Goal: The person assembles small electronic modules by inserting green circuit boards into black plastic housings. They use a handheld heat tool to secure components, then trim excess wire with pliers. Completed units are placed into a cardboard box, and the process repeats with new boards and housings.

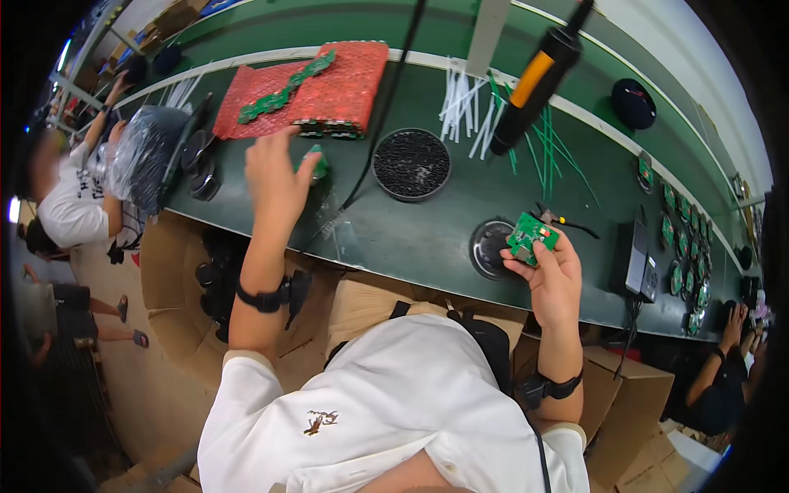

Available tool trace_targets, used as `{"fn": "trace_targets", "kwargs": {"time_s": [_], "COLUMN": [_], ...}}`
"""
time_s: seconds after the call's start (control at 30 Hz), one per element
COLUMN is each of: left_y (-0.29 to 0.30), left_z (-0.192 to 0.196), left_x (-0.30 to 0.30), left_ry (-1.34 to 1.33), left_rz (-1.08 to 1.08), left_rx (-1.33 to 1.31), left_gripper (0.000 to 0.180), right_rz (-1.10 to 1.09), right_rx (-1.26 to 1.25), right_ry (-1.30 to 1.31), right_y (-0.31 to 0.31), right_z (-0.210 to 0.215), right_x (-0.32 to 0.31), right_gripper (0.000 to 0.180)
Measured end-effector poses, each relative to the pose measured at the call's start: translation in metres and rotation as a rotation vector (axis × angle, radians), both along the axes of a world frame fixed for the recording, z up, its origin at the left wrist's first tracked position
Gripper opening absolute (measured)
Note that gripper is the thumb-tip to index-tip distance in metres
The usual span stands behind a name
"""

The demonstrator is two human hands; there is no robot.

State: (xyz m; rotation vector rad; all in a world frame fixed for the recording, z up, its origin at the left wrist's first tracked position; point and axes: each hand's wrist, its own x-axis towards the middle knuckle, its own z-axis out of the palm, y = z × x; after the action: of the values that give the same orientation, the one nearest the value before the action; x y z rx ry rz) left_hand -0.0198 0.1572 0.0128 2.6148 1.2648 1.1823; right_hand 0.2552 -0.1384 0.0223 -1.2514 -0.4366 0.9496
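My right hand (552,275) pinches a small green circuit board (530,234) between thumb and fingers. It is above a round black plastic housing (486,251) lying on the table, beside a short black cable with a yellow part (575,226). My left hand (278,177) reaches over the table with thumb and fingers apart. Close to its thumb lies a small green piece (319,164), partly hidden by the hand. Just beyond the fingertips is a stack of circuit boards (329,127) under red bubble wrap (349,78), with a strip of green boards (283,94) on top.
An orange and black electric screwdriver (534,82) hangs above the table. A round dish of small black parts (411,164) stands mid-table, white and green ties (464,107) behind it. At right are a black device (639,263) and rows of board assemblies (686,238). Co-workers sit at both sides.
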Motion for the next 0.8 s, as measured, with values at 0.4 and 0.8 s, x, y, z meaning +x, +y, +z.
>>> {"fn": "trace_targets", "kwargs": {"time_s": [0.4,0.8], "left_y": [-0.185,-0.173], "left_z": [0.000,-0.002], "left_x": [0.117,0.104], "left_ry": [0.162,0.150], "left_rz": [-0.695,-0.650], "left_rx": [-0.432,-0.451], "left_gripper": [0.063,0.056], "right_rz": [-0.253,0.068], "right_rx": [-0.043,-0.186], "right_ry": [-0.353,-0.218], "right_y": [-0.029,-0.034], "right_z": [-0.037,-0.023], "right_x": [0.052,0.006], "right_gripper": [0.021,0.018]}}
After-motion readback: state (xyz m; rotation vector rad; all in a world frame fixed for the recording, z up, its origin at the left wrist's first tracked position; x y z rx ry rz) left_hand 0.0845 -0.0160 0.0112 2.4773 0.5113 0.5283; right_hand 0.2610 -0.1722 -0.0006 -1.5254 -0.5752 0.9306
